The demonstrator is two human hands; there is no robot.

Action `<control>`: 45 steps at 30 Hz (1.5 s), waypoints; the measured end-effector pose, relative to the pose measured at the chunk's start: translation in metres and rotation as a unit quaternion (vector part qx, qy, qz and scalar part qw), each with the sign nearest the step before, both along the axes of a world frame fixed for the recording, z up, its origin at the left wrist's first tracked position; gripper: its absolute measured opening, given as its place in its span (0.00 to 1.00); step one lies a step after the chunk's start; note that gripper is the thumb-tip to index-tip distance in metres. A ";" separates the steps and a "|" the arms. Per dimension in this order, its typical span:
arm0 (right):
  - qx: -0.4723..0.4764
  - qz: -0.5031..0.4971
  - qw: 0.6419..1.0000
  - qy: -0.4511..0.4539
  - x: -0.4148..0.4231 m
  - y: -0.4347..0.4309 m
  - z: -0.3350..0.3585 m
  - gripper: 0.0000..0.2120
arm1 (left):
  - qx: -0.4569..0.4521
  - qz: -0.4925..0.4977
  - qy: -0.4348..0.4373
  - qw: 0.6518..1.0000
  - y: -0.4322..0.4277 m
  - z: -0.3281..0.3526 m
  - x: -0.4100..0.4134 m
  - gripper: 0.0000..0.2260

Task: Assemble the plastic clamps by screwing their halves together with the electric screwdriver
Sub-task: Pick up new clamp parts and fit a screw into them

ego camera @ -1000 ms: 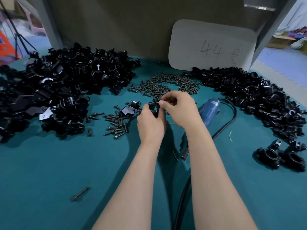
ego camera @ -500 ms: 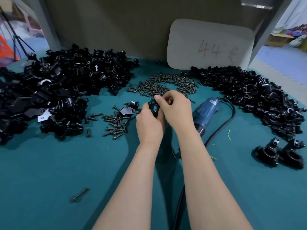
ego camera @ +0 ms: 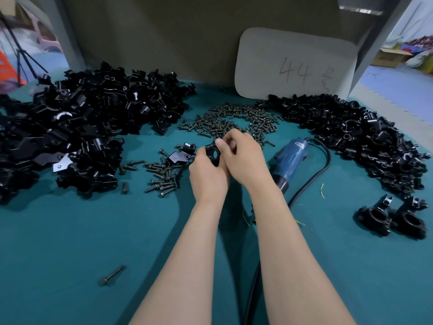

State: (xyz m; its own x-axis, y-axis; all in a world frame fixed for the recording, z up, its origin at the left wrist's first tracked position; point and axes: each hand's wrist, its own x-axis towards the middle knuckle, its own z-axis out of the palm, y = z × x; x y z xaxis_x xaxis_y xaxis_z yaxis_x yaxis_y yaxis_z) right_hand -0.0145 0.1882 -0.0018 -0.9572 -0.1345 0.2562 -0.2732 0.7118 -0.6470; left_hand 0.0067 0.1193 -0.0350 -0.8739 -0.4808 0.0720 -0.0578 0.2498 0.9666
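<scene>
- Head view: the left hand (ego camera: 207,175) grips a black clamp (ego camera: 212,154) above mid-table; the right hand (ego camera: 244,158) pinches its top edge.
- The screwdriver (ego camera: 289,160) lies just right of the hands.
- The table (ego camera: 58,242) is bare toward its near edge, with parts piles (ego camera: 82,127) at both sides.

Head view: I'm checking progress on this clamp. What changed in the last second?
Little: the right hand edged slightly left over the clamp. The left hand still grips the clamp; the electric screwdriver lies unmoved on the table.
</scene>
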 end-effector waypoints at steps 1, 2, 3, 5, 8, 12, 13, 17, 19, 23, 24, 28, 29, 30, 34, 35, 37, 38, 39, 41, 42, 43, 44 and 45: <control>-0.039 -0.004 0.999 -0.009 0.000 0.001 0.000 0.09 | 0.019 -0.003 0.006 1.000 0.000 0.001 0.000 0.09; -0.082 -0.019 0.996 -0.017 0.000 0.004 0.001 0.09 | 0.051 -0.007 0.015 0.999 0.000 0.002 0.000 0.07; -0.109 -0.050 0.993 -0.018 -0.001 0.009 0.001 0.10 | 0.109 -0.015 0.027 0.994 -0.001 0.004 0.000 0.06; -0.099 -0.132 0.986 -0.007 -0.004 0.022 0.000 0.11 | 0.296 -0.046 0.041 0.953 -0.001 0.009 -0.002 0.04; 0.006 -0.162 0.985 -0.057 -0.010 0.030 -0.001 0.14 | 0.496 -0.092 0.059 0.862 -0.007 0.014 -0.003 0.02; 0.153 -0.122 0.968 -0.158 -0.018 0.017 -0.003 0.17 | 0.586 -0.137 0.051 0.797 -0.014 0.012 -0.002 0.03; 0.161 -0.125 0.965 -0.162 -0.019 0.014 -0.004 0.16 | 0.596 -0.140 0.044 0.790 -0.015 0.012 -0.002 0.03; 0.152 -0.144 0.964 -0.164 -0.017 0.007 -0.010 0.17 | 0.613 -0.139 0.034 0.777 -0.016 0.011 -0.003 0.07; 0.123 -0.148 0.971 -0.141 -0.015 0.009 -0.012 0.15 | 0.615 -0.141 0.026 0.776 -0.016 0.012 -0.003 0.05; -0.078 -0.116 0.987 -0.076 -0.011 0.017 -0.006 0.05 | 0.630 -0.122 0.035 0.767 -0.015 0.014 -0.004 0.03; -0.151 -0.094 0.981 -0.084 -0.009 0.017 -0.002 0.05 | 0.618 -0.119 0.038 0.776 -0.014 0.014 -0.005 0.03; -0.243 -0.028 0.960 -0.134 -0.004 0.024 0.014 0.05 | 0.565 -0.097 0.041 0.819 -0.010 0.013 -0.004 0.02; -0.214 -0.032 0.968 -0.128 -0.003 0.026 0.018 0.06 | 0.564 -0.088 0.045 0.820 -0.011 0.013 -0.004 0.02; -0.178 -0.039 0.976 -0.116 -0.003 0.027 0.021 0.08 | 0.562 -0.080 0.048 0.822 -0.012 0.012 -0.004 0.02; -0.080 -0.040 0.993 -0.076 0.000 0.023 0.025 0.09 | 0.518 -0.066 0.038 0.852 -0.011 0.012 -0.004 0.05; -0.066 -0.037 0.994 -0.073 0.001 0.021 0.025 0.08 | 0.504 -0.064 0.035 0.861 -0.010 0.011 -0.003 0.05; -0.051 -0.031 0.996 -0.070 0.001 0.018 0.024 0.06 | 0.474 -0.063 0.035 0.878 -0.009 0.011 -0.003 0.06; -0.045 -0.029 0.996 -0.068 0.000 0.017 0.023 0.07 | 0.456 -0.060 0.037 0.887 -0.008 0.011 -0.003 0.06; -0.037 -0.029 0.997 -0.064 0.000 0.016 0.022 0.07 | 0.437 -0.055 0.041 0.897 -0.007 0.011 -0.002 0.05; -0.018 -0.038 0.998 -0.049 -0.001 0.013 0.020 0.07 | 0.384 -0.043 0.054 0.921 -0.004 0.011 -0.001 0.01; -0.009 -0.044 0.998 -0.037 -0.001 0.010 0.018 0.06 | 0.354 -0.033 0.061 0.933 -0.003 0.011 0.000 0.01; -0.004 -0.046 0.999 -0.027 -0.001 0.006 0.017 0.05 | 0.333 -0.023 0.066 0.940 -0.003 0.011 0.000 0.03; -0.005 -0.043 0.999 -0.022 0.000 0.002 0.016 0.04 | 0.324 -0.014 0.070 0.943 -0.003 0.012 0.001 0.04; -0.011 -0.036 0.999 -0.024 0.001 -0.001 0.015 0.04 | 0.325 -0.004 0.072 0.943 -0.004 0.012 0.001 0.04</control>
State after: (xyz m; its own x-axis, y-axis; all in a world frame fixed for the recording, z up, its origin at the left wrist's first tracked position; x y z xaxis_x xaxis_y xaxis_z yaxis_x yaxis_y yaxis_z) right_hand -0.0138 0.1869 0.0132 -0.9754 -0.0604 0.2120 -0.1906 0.7142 -0.6735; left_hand 0.0076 0.1155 -0.0227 -0.8816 -0.4573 -0.1170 0.0858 -0.3988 0.9130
